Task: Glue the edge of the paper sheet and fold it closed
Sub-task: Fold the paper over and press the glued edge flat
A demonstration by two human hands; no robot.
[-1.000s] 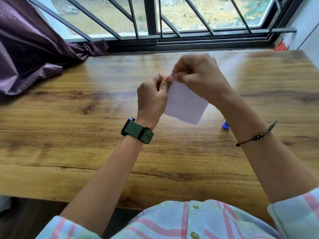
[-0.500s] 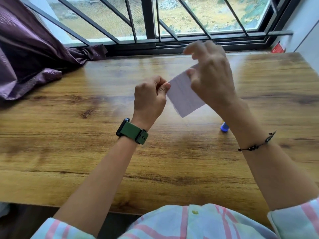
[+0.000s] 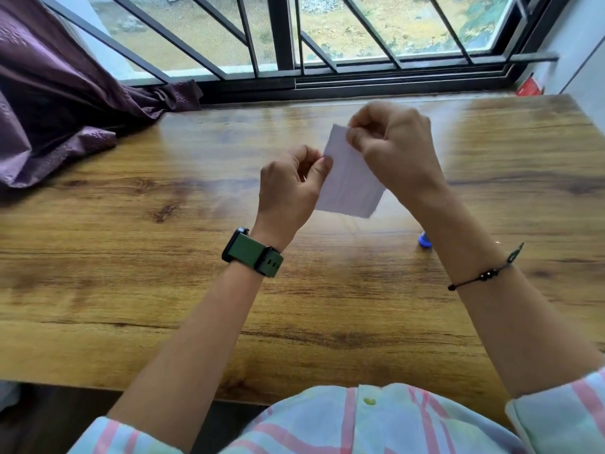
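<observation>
A small folded white paper sheet (image 3: 350, 181) is held in the air above the wooden table (image 3: 131, 257). My left hand (image 3: 288, 188) pinches its left edge between thumb and fingers. My right hand (image 3: 393, 149) pinches its upper right corner from above. A blue glue stick (image 3: 424, 240) lies on the table, mostly hidden behind my right forearm.
A purple curtain (image 3: 65, 103) drapes over the table's far left corner. A barred window (image 3: 281, 37) runs along the far edge. A red object (image 3: 528, 86) sits at the far right corner by the wall. The table's near edge is close to my body.
My right hand lifted off the paper's top edge, then came back down and pinched the upper right corner. The paper tilted and shifted slightly right. My left hand kept its grip.
</observation>
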